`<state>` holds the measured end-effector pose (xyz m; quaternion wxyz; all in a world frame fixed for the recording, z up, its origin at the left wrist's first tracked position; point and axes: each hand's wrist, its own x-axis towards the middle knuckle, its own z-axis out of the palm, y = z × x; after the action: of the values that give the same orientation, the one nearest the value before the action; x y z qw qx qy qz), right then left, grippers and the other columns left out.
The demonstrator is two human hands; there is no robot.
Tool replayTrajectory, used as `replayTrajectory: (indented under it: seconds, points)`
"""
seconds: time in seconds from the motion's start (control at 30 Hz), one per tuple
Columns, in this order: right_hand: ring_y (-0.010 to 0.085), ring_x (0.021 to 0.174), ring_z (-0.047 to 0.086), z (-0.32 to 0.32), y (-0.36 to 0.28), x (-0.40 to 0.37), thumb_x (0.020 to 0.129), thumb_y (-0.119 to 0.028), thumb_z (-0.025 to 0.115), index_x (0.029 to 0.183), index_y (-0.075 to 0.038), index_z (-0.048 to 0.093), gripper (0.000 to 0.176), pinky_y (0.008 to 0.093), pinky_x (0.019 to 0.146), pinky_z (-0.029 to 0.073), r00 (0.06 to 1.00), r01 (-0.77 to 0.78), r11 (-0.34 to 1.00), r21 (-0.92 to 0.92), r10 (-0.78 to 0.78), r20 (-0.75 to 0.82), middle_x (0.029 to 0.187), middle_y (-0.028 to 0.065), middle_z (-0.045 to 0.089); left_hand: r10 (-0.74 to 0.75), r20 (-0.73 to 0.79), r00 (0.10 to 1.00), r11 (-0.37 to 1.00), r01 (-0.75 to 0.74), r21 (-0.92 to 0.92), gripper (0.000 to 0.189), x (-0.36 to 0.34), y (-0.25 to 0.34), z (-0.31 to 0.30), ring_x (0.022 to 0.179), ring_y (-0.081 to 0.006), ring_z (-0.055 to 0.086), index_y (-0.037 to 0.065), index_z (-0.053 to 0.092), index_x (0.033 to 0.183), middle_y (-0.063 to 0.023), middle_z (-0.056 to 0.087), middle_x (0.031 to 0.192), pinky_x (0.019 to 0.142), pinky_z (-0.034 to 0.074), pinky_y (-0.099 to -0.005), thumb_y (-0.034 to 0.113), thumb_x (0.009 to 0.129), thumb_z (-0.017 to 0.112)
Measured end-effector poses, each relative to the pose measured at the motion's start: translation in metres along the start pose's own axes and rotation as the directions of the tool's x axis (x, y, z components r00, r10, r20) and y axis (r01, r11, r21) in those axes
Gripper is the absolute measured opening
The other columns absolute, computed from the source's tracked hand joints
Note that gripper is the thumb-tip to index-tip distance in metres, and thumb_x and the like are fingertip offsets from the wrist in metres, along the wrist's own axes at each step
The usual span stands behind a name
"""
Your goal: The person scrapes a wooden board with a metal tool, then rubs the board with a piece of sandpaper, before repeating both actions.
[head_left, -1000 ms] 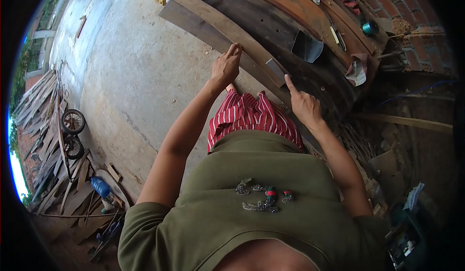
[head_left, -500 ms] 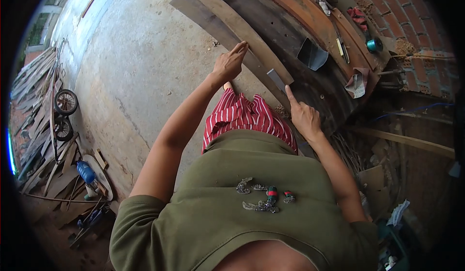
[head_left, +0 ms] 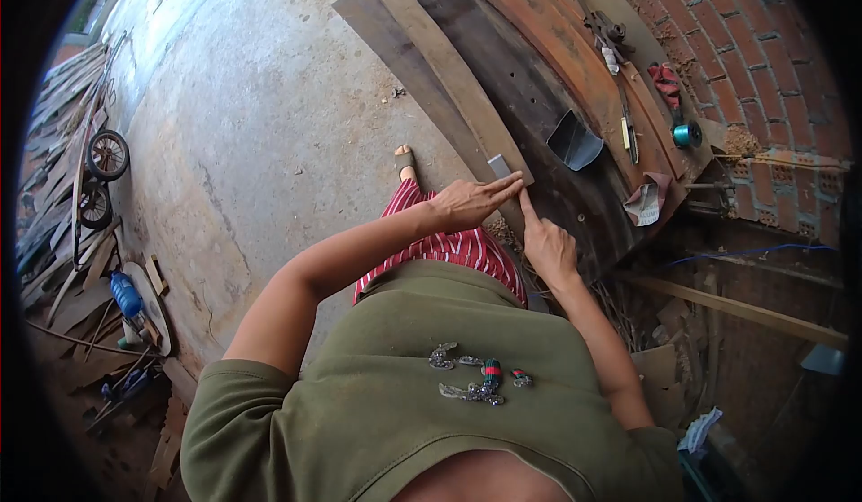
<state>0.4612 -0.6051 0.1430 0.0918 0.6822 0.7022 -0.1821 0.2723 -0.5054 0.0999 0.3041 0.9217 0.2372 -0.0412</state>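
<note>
My left hand (head_left: 474,204) reaches across with its fingers stretched out, fingertips at the near end of a long, narrow wooden board (head_left: 449,80). Its fingers partly cover a small, flat grey rectangular piece (head_left: 498,166) at that end. Just to the right, my right hand (head_left: 549,249) has its index finger extended and the other fingers loosely curled. That index fingertip meets the left fingertips close to the board's end. Neither hand grasps anything. Beneath the narrow board lies a dark, stained worktop (head_left: 503,71).
On the worktop are a dark curved sheet (head_left: 575,141), a yellow-handled knife (head_left: 627,134), a teal spool (head_left: 687,135) and a folded paper scrap (head_left: 646,201). A brick wall (head_left: 718,53) rises at right. Wheels (head_left: 108,154) and stacked wood stand at left on the concrete floor (head_left: 242,125).
My left hand has moved along the board toward me, to its near end beside my right index finger. It now partly covers the grey piece. The view has shifted slightly.
</note>
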Motion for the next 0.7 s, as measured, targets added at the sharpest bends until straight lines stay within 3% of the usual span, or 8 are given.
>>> replayTrajectory:
  seconds: [0.1, 0.3, 0.37, 0.47, 0.53, 0.6, 0.67, 0.7]
  points:
    - [0.0399, 0.069, 0.069, -0.006, 0.005, -0.012, 0.091, -0.018, 0.053, 0.156, -0.03, 0.02, 0.074, 0.0528, 0.062, 0.056, 0.997, -0.024, 1.0, -0.015, 0.025, 0.069, 0.074, 0.0189, 0.067, 0.067, 0.007, 0.998, 0.997, -0.066, -0.05, 0.082, 0.001, 0.004, 0.006, 0.088, -0.032, 0.069, 0.008, 0.014, 0.157, -0.0104, 0.017, 0.163, 0.063, 0.056, -0.0388, -0.001, 0.081, 0.047]
    - [0.04, 0.071, 0.07, -0.009, -0.025, 0.067, 0.092, -0.019, 0.052, 0.155, -0.025, 0.024, 0.07, 0.0533, 0.062, 0.056, 0.999, 0.028, 0.999, 0.043, -0.026, -0.041, 0.075, 0.0181, 0.068, -0.18, -0.203, 0.962, 0.983, 0.169, -0.074, 0.092, -0.004, -0.048, -0.013, 0.074, -0.028, 0.068, 0.019, 0.018, 0.157, 0.0002, 0.02, 0.163, 0.053, 0.051, -0.0363, -0.006, 0.075, 0.052]
    - [0.04, 0.071, 0.07, -0.009, -0.029, 0.073, 0.092, -0.019, 0.052, 0.155, -0.025, 0.025, 0.069, 0.0535, 0.062, 0.056, 0.996, 0.038, 0.997, 0.072, -0.032, -0.08, 0.075, 0.0178, 0.069, -0.191, -0.223, 0.956, 0.981, 0.183, -0.056, 0.093, -0.004, -0.053, -0.016, 0.073, -0.0267, 0.068, 0.021, 0.019, 0.158, 0.0024, 0.021, 0.163, 0.052, 0.051, -0.0353, -0.007, 0.075, 0.051]
    - [0.0402, 0.07, 0.07, -0.011, -0.019, 0.049, 0.092, -0.019, 0.052, 0.155, -0.025, 0.025, 0.069, 0.0538, 0.062, 0.056, 0.999, 0.026, 0.999, 0.028, -0.026, -0.027, 0.075, 0.0178, 0.069, -0.145, -0.114, 0.983, 0.989, 0.139, -0.059, 0.091, -0.001, -0.035, -0.01, 0.073, -0.0271, 0.068, 0.019, 0.021, 0.157, 0.0004, 0.021, 0.163, 0.054, 0.052, -0.0381, -0.006, 0.075, 0.05]
    - [0.0407, 0.069, 0.069, -0.014, -0.012, 0.032, 0.092, -0.019, 0.051, 0.155, -0.025, 0.024, 0.069, 0.0541, 0.062, 0.056, 0.995, 0.0, 1.0, 0.002, -0.001, 0.098, 0.073, 0.0177, 0.068, -0.113, -0.098, 0.989, 0.989, 0.102, -0.111, 0.09, -0.001, -0.024, -0.004, 0.072, -0.0275, 0.068, 0.018, 0.023, 0.157, -0.0002, 0.023, 0.162, 0.056, 0.053, -0.0389, -0.005, 0.075, 0.052]
    - [0.0409, 0.069, 0.069, -0.016, -0.014, 0.045, 0.093, -0.019, 0.051, 0.155, -0.026, 0.024, 0.069, 0.0541, 0.062, 0.056, 0.997, 0.027, 1.0, -0.003, -0.027, 0.069, 0.072, 0.0178, 0.068, -0.12, -0.09, 0.989, 0.986, 0.108, -0.126, 0.089, -0.002, -0.027, -0.011, 0.072, -0.0277, 0.068, 0.018, 0.023, 0.157, -0.0001, 0.024, 0.162, 0.056, 0.053, -0.0385, -0.004, 0.075, 0.052]
    - [0.0411, 0.07, 0.069, -0.018, -0.022, 0.068, 0.093, -0.02, 0.051, 0.155, -0.026, 0.023, 0.068, 0.0542, 0.062, 0.056, 0.998, 0.043, 0.999, -0.005, -0.043, 0.04, 0.072, 0.0179, 0.068, -0.196, -0.12, 0.973, 0.98, 0.191, -0.054, 0.087, -0.001, -0.047, -0.029, 0.075, -0.0281, 0.07, 0.021, 0.025, 0.156, 0.0015, 0.025, 0.162, 0.055, 0.053, -0.0383, -0.003, 0.076, 0.052]
    - [0.0411, 0.069, 0.069, -0.019, -0.032, 0.093, 0.093, -0.019, 0.05, 0.155, -0.026, 0.023, 0.068, 0.0541, 0.062, 0.056, 0.999, 0.052, 0.999, 0.005, -0.052, 0.0, 0.073, 0.0182, 0.068, -0.189, -0.251, 0.949, 0.982, 0.181, -0.055, 0.086, 0.002, -0.069, -0.022, 0.078, -0.0278, 0.071, 0.023, 0.026, 0.156, 0.0032, 0.025, 0.161, 0.054, 0.053, -0.0381, -0.003, 0.078, 0.051]
